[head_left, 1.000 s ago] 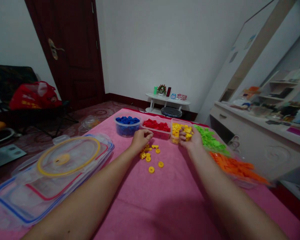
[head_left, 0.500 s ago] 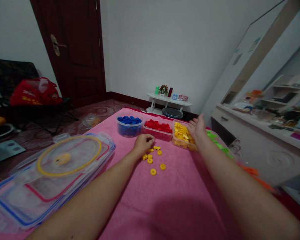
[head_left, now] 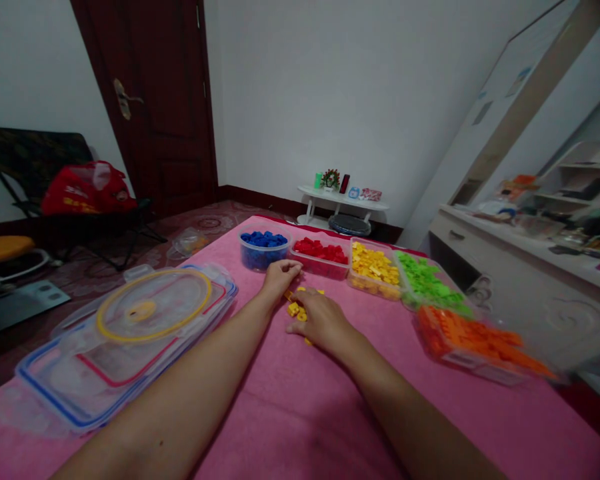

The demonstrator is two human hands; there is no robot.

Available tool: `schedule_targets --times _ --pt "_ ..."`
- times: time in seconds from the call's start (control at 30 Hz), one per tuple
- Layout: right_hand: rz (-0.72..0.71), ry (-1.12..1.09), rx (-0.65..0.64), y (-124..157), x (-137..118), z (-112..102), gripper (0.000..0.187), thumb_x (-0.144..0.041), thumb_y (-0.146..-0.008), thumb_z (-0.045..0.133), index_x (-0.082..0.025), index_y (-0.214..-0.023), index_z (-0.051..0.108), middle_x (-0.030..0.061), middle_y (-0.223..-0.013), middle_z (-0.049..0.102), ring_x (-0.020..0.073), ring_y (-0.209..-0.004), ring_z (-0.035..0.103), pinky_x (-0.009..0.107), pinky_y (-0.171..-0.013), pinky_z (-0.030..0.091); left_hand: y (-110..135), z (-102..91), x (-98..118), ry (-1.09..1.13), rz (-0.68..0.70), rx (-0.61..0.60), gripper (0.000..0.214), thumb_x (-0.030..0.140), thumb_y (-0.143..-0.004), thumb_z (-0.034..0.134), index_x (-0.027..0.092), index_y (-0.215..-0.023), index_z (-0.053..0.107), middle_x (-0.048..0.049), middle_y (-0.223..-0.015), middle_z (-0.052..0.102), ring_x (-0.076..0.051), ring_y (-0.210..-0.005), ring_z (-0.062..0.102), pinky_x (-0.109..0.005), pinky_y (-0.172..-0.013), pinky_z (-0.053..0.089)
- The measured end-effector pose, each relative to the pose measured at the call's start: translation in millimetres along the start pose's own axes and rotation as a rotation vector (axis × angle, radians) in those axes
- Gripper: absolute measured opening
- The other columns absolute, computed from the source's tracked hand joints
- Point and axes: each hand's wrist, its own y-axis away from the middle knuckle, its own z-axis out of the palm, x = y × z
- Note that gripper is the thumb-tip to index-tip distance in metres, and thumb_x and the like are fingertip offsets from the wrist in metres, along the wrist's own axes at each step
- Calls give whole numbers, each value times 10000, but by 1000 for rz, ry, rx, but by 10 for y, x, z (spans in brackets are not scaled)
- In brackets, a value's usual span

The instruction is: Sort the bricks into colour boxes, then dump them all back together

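A few small yellow pieces [head_left: 294,309] lie on the pink cloth [head_left: 300,400] in front of the containers. My right hand [head_left: 320,321] lies over them, palm down, fingers curled on the pieces; most of them are hidden under it. My left hand [head_left: 280,275] rests on the cloth just behind the pieces, fingers curled into a loose fist, next to the red-piece container [head_left: 319,258]. I cannot see what, if anything, is inside that fist. The yellow-piece container [head_left: 375,270] stands to the right of the red one.
A blue-piece tub [head_left: 264,248] stands at the far left of the row. Green pieces [head_left: 425,283] and an orange-piece container [head_left: 473,343] sit to the right. Stacked clear lids [head_left: 130,333] lie on the left. A white dresser [head_left: 530,280] stands past the right edge.
My right hand has come back from over the yellow-piece container and now covers the loose yellow pieces on the cloth. My left hand has stayed near the red container.
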Motion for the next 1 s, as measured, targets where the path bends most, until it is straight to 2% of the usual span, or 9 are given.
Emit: schedule_targets --times 0.13,0.3,0.4,0.5,0.57,0.63,0.77,0.87,1.0 --pt "69 -37 33 -8 55 -38 486 -168 -668 671 -163 -1145 575 109 -1057 662 230 -948 608 311 -780 432 10 1 7 37 -3 -1 249 286 -615 734 99 -766 670 -48 -639 668 -100 -539 584 -204 -540 433" --pt "140 -305 150 -32 248 -262 214 -109 -709 513 -146 -858 661 48 -808 683 158 -748 613 250 -682 433 7 4 14 55 -1 1 223 270 -612 737 100 -741 672 -44 -615 662 -97 -527 575 -204 -534 429" --pt "144 -326 -7 31 309 -429 154 -148 -717 521 -150 -795 654 24 -727 657 133 -658 582 227 -612 406 -4 2 12 57 -3 5 216 256 -616 731 97 -751 676 -49 -622 666 -96 -524 576 -203 -532 428" --pt "123 -136 -237 142 294 -513 139 -179 -651 636 -168 -788 651 19 -777 656 131 -671 563 221 -592 371 -9 2 15 57 -9 1 216 253 -613 736 97 -749 677 -53 -621 668 -99 -521 579 -205 -529 428" --pt "148 3 -305 194 255 -508 195 -195 -614 696 -171 -799 639 25 -803 651 135 -683 549 226 -586 347 -6 4 21 56 -12 -2 210 248 -608 742 98 -739 675 -50 -611 666 -100 -518 577 -206 -527 429" --pt "155 56 -284 207 208 -480 171 -212 -647 692 -164 -793 618 31 -793 641 130 -674 532 229 -580 329 2 7 28 53 -11 -4 202 245 -611 741 98 -733 674 -49 -606 666 -98 -512 573 -204 -524 427" --pt "71 -69 -215 184 82 -443 56 -199 -778 558 -160 -768 597 22 -721 615 112 -628 512 225 -570 320 12 9 30 47 -3 -12 193 250 -629 731 100 -736 674 -51 -616 671 -97 -514 572 -203 -524 424" --pt "38 -126 -244 214 -77 -392 13 -160 -745 590 -169 -748 599 11 -697 606 117 -623 514 226 -569 326 8 8 23 41 -2 -15 191 251 -633 731 101 -737 675 -46 -606 666 -95 -503 564 -204 -521 422" --pt "35 -91 -194 286 -258 -271 92 -94 -683 636 -165 -715 586 24 -713 608 132 -649 528 242 -600 363 5 2 23 30 -7 -20 206 254 -627 737 97 -745 675 -52 -616 671 -97 -508 570 -208 -527 426"
